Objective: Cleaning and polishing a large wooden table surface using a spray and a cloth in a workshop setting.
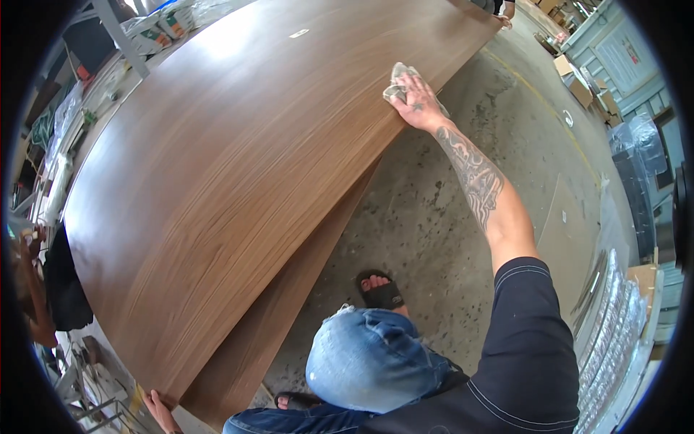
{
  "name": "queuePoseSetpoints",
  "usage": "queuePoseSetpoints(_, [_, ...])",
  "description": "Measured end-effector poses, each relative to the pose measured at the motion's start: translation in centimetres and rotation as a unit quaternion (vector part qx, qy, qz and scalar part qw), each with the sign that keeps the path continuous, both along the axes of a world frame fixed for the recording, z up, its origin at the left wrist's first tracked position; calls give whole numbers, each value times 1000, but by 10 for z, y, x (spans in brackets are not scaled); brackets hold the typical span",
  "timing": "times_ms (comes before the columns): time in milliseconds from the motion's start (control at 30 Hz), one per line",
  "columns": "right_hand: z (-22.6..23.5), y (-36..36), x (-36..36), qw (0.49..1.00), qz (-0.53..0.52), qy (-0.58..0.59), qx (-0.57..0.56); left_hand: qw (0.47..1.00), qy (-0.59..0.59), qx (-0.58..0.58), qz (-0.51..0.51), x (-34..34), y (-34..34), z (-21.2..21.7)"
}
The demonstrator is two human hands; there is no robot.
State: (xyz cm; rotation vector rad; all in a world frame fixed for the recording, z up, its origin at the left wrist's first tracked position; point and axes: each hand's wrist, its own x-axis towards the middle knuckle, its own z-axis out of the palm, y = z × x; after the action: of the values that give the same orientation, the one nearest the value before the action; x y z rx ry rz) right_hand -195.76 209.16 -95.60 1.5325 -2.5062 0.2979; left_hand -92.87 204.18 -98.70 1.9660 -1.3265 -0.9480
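A large brown wood-grain panel point(238, 159) with a glossy face stretches before me. My right hand point(418, 101) presses a pale crumpled cloth point(398, 75) against the panel's surface near its right edge, fingers over the cloth. At the lower left, my left hand point(160, 411) grips the panel's near corner; only part of it shows, and its arm is cut off by the frame. A second brown panel point(267, 325) lies beneath the first, its edge sticking out at an angle. A small pale label point(298, 33) sits on the top panel.
Another person's hand point(506, 22) is at the panel's far right corner. A person in dark clothing point(66, 282) stands at the left edge. Plastic-wrapped lengths point(614, 340) lean at the right. Cardboard boxes point(589, 90) stand farther back on the concrete floor point(463, 217).
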Motion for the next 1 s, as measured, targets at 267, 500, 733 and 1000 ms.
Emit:
queuePoseSetpoints(267, [22, 27, 123, 949, 298, -99, -1, 845, -397, -245, -262, -354, -88, 64])
queuePoseSetpoints(500, [22, 42, -39, 989, 96, -80, -74, 756, -329, -286, -489, -579, -92, 70])
queuePoseSetpoints(733, [19, 39, -69, 997, 71, -15, -34, 789, -264, -317, -455, -586, -89, 59])
queuePoseSetpoints(1000, [12, 36, -2, 934, 337, -91, -73, 791, -258, -309, -462, -594, -88, 60])
